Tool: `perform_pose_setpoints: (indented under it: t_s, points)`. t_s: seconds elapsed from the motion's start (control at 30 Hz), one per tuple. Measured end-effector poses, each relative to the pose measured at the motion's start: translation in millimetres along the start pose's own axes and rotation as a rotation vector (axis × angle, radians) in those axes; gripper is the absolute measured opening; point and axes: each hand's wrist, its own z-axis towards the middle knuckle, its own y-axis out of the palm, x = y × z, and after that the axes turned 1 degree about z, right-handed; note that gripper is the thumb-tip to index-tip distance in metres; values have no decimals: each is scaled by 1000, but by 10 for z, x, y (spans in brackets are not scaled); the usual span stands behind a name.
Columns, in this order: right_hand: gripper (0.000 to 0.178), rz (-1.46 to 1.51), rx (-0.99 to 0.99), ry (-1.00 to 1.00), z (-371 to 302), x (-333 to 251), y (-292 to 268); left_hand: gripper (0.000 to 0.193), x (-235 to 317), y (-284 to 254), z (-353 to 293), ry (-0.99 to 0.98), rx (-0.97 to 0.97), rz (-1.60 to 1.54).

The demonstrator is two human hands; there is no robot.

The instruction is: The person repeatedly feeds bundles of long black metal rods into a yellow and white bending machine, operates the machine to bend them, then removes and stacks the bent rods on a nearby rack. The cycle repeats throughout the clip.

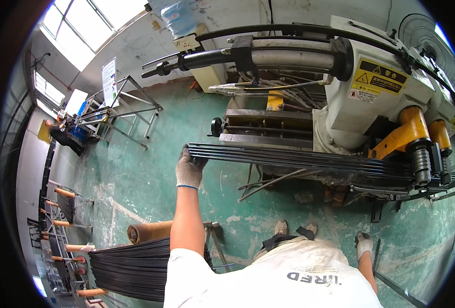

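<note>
My left hand (pixel 189 170), in a pale work glove with dark fingers, is closed around the left ends of several long black rods (pixel 268 155). They run side by side to the right, past the front of a large white machine (pixel 348 120) and under its yellow arm (pixel 399 134). My right hand (pixel 363 243), also gloved, hangs low at the right of my body, beside a dark bar (pixel 378 252). Its fingers are too small and shaded to show whether they grip anything.
A bundle of thin black rods (pixel 130 267) lies on a rack at lower left, near a brown roll (pixel 150 231). Metal frames (pixel 135 110) and another person (pixel 65 136) are at far left. Bent metal bars (pixel 273 182) jut out below the machine over the green floor (pixel 135 169).
</note>
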Motion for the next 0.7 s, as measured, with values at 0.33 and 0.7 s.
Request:
perform_pose_setpoints:
  t_s: [0.33,0.7]
  points:
    - [39,11,-18,181,-361,156,-155,49,-51,-53,-89,-2,-166,66]
    - [49,-574,110,65,-324,463,-329,47,-36,-221,11,1,-187,299]
